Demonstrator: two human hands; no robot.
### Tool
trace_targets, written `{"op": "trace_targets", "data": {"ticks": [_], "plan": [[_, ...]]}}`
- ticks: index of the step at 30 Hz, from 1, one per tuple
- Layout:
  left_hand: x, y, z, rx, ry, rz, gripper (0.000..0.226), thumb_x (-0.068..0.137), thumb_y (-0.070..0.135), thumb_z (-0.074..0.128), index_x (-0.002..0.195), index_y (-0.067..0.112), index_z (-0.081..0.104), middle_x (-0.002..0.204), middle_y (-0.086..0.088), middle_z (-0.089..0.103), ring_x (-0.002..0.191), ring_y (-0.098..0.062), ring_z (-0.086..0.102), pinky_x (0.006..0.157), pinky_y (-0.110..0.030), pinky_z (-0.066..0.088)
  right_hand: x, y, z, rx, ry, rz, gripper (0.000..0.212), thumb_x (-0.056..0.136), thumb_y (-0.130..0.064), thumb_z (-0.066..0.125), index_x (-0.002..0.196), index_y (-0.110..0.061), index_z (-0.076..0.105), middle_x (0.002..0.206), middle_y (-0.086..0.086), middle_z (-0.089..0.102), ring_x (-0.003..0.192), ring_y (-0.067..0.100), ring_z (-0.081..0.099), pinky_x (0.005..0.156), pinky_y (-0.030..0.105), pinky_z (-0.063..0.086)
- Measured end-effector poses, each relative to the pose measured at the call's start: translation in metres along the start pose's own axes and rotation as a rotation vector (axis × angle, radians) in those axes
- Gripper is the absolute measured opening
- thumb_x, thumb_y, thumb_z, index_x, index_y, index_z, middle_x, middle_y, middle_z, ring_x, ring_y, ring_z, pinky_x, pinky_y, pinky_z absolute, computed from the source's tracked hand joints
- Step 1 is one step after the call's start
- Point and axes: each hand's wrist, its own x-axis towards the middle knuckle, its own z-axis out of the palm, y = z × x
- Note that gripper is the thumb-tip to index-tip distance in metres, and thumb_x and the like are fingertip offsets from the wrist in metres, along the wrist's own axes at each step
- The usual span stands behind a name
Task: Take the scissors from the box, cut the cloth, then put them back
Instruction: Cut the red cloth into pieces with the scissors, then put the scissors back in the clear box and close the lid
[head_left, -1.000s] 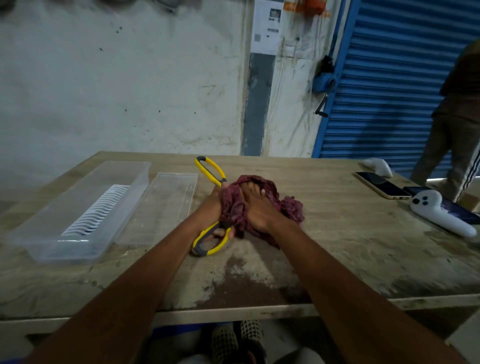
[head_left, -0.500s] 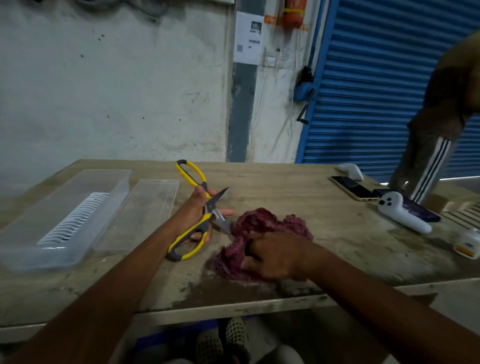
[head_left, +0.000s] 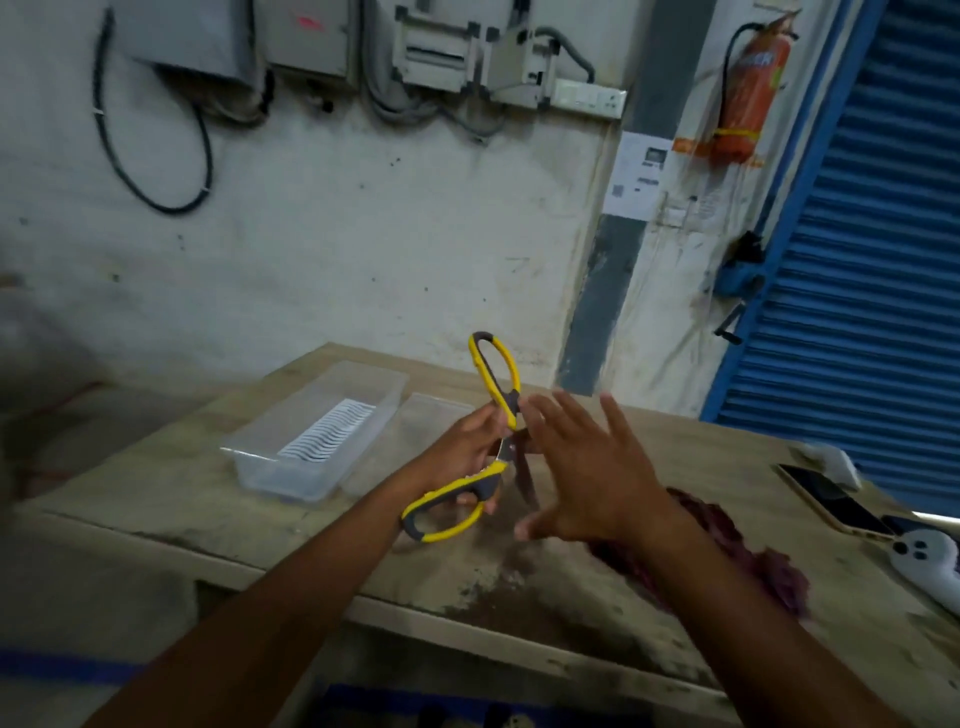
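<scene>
My left hand (head_left: 467, 447) grips the yellow-and-grey scissors (head_left: 447, 509) near the pivot, above the wooden table (head_left: 218, 499). The scissors are spread wide, one handle pointing up, the other down toward me, and a dark blade points down. My right hand (head_left: 587, 467) hovers just right of the scissors with fingers spread and holds nothing. The maroon cloth (head_left: 774, 566) lies crumpled on the table under my right forearm, partly hidden by it. The clear plastic box (head_left: 311, 441) stands to the left, with its clear lid (head_left: 431, 410) lying flat beside it.
A phone (head_left: 831, 499) and a white controller (head_left: 930, 561) lie at the table's right end. The table's near edge runs across below my forearms. A wall with cables, boxes and a fire extinguisher (head_left: 743, 98) stands behind, a blue shutter (head_left: 883, 312) at right.
My right hand has let go of the cloth and risen, fingers spread, next to the scissors. The left hand lifted the scissors. The camera has tilted up and left.
</scene>
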Motion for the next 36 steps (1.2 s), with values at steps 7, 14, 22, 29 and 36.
{"op": "trace_targets", "data": {"ticks": [7,14,22,29,36], "plan": [[-0.03,0.01,-0.034,-0.277,0.069,0.02,0.032,0.102,0.025,0.037,0.132,0.018,0.048,0.111,-0.013,0.063,0.03,-0.017,0.054,0.027,-0.013,0.035,0.036,-0.02,0.015,0.126,0.284,-0.141,0.105,0.052,-0.065,0.065,0.145,-0.032,0.031,0.142,0.001,0.044,0.137,0.021,0.037,0.115,0.051,0.002],[-0.054,0.028,-0.063,-0.401,0.084,0.099,0.038,0.104,0.02,0.029,0.139,0.019,0.042,0.061,-0.001,0.066,0.035,-0.009,0.058,0.033,-0.014,0.042,0.088,-0.043,-0.011,0.431,0.194,-0.259,0.045,0.054,-0.047,0.079,0.091,-0.028,0.062,0.093,-0.01,0.065,0.085,0.013,0.062,0.076,0.032,0.05],[-0.041,0.074,-0.112,-0.396,0.366,-0.12,0.026,0.099,0.006,0.034,0.1,0.001,0.06,0.082,-0.014,0.074,0.055,-0.02,0.071,0.049,-0.02,0.057,0.109,-0.068,-0.022,0.713,0.129,-0.05,0.027,0.06,-0.045,0.075,0.081,-0.028,0.078,0.055,0.004,0.068,0.056,0.01,0.062,0.06,0.027,0.048],[-0.035,0.064,-0.134,-0.055,0.571,-0.278,0.06,0.09,0.065,0.039,0.079,0.008,0.054,0.051,-0.009,0.056,0.041,-0.015,0.042,0.04,-0.018,0.037,0.121,-0.109,-0.027,1.132,-0.045,0.235,0.028,0.06,-0.02,0.078,0.041,-0.003,0.066,0.051,0.02,0.066,0.044,0.024,0.063,0.061,0.038,0.06],[-0.022,0.056,-0.146,0.235,0.701,-0.4,0.026,0.088,0.007,0.063,0.065,0.01,0.051,0.036,-0.001,0.047,0.028,-0.007,0.042,0.036,-0.015,0.035,0.14,-0.137,-0.03,1.17,-0.21,0.358,0.026,0.066,-0.017,0.08,0.054,0.0,0.064,0.04,0.013,0.057,0.031,0.016,0.053,0.051,0.028,0.052]]}}
